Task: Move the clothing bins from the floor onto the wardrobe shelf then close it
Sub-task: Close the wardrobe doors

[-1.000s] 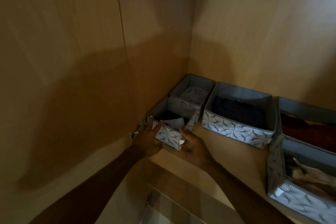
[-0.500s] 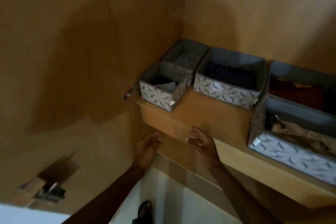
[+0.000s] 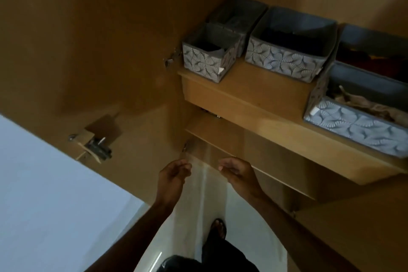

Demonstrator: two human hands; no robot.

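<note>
The left hand and the right hand hang side by side below the wardrobe shelf, well apart from each other, fingers loosely curled and spread with nothing in either one. Below them a sandalled foot stands on the pale floor. Up on the shelf, the small patterned bin sits at the left front corner, its front edge at the lip of the board, with dark folded cloth inside. Just behind it stands a second small bin, and to the right a wider bin holding dark clothes. Further right are two more: a long front bin with tan fabric in it (it slightly overhangs the shelf edge) and a rear bin with reddish contents. The wardrobe door stands open on the left, a metal latch fixed near its lower edge.
</note>
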